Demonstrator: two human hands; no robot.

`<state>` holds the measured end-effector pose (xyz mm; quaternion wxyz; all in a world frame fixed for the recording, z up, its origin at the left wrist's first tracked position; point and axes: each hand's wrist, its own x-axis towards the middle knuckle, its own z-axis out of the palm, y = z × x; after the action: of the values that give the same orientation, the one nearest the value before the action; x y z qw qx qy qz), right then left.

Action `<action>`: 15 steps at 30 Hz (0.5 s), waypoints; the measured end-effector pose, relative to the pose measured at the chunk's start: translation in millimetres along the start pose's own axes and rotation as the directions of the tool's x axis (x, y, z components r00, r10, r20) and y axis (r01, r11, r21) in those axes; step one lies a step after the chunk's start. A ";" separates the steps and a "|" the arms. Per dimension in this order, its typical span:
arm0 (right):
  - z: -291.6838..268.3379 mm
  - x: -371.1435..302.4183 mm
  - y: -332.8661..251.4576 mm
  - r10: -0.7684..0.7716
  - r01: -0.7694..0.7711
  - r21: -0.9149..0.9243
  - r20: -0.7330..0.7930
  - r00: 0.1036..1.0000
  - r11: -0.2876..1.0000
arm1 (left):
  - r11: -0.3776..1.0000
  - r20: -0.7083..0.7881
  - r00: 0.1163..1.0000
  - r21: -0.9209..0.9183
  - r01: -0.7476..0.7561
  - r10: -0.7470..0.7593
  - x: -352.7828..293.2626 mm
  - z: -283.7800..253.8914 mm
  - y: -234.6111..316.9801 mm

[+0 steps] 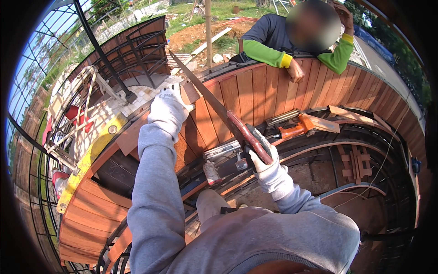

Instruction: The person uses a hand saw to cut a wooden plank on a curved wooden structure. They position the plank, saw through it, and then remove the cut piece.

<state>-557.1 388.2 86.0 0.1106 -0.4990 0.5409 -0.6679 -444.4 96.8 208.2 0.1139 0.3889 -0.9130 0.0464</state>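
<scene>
My left hand, in a white glove, is closed on a short reddish wood board at the top of the curved plank wall. The board's cut end shows beside my fingers. My right hand, in a white glove with dark patches, grips the red-brown handle of a handsaw. Its long blade slants up and to the left, passing just right of the board. Whether the teeth touch the wood I cannot tell.
An orange power drill rests on the ledge inside the curved plank wall. A yellow level lies along the left rim. Across the wall leans a person in green sleeves. Black metal railings stand behind.
</scene>
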 end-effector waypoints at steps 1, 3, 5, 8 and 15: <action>-0.2 -0.7 3.5 0.003 -0.003 0.016 0.001 1.000 1.000 | 1.000 -0.011 1.000 0.009 -0.007 0.007 -0.1 0.6 -0.5; 0.8 -0.6 1.6 0.023 -0.023 0.056 -0.002 1.000 0.998 | 0.999 -0.031 0.999 0.027 -0.020 0.021 -1.0 2.7 -2.0; 2.7 -0.1 -5.0 0.055 -0.054 0.102 -0.008 0.998 0.993 | 1.000 -0.023 1.000 0.015 -0.006 0.006 -0.3 2.9 -1.2; 3.9 -4.3 1.2 0.114 -0.108 0.152 -0.032 0.993 0.982 | 1.000 -0.032 0.999 0.013 -0.005 0.006 -0.1 4.4 -2.1; 4.3 -3.8 1.7 0.036 -0.032 0.107 -0.037 0.999 0.994 | 1.000 -0.014 1.000 0.022 -0.011 0.011 -2.6 -0.8 0.0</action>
<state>-552.6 387.6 82.1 0.1378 -0.4700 0.5153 -0.7032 -442.4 98.7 208.4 0.1158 0.3846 -0.9138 0.0598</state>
